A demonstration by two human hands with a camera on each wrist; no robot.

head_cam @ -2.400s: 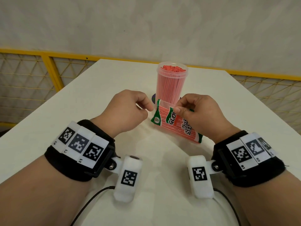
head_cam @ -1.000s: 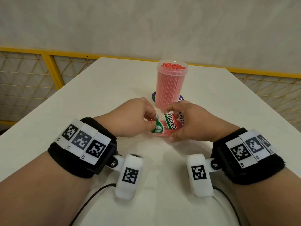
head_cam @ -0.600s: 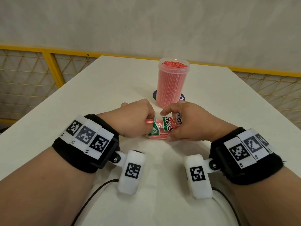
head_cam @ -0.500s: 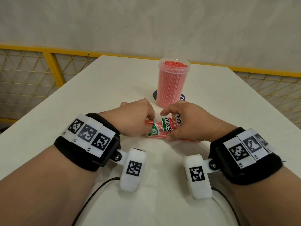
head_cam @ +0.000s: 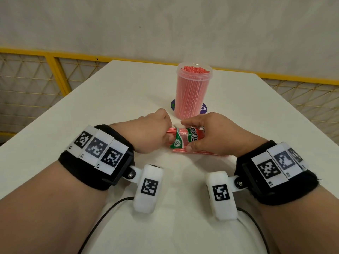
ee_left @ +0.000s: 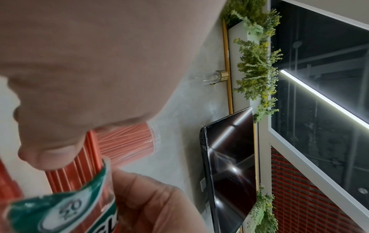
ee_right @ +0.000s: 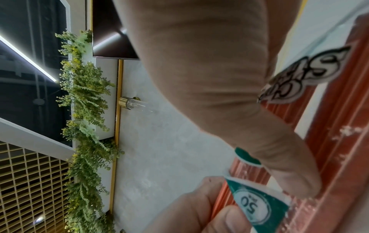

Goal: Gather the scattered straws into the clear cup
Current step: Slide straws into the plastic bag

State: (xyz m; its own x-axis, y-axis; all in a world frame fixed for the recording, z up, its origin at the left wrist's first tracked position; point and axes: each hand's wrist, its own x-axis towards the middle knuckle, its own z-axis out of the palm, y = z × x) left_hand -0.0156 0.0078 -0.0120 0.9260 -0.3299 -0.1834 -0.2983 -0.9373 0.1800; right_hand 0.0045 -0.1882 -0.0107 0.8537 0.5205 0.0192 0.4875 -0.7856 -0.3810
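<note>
On the white table [head_cam: 113, 99] the clear cup [head_cam: 192, 92] stood packed with red straws. Just before the cup I had the straw packet [head_cam: 185, 141] lying low. My right hand [head_cam: 216, 136] clasped its printed wrapper; my left hand [head_cam: 148, 133] pinched the straws [head_cam: 171, 129] poking from its open end. I judged this the drawing-out step; next they needed pulling free and lifting to the cup.
</note>
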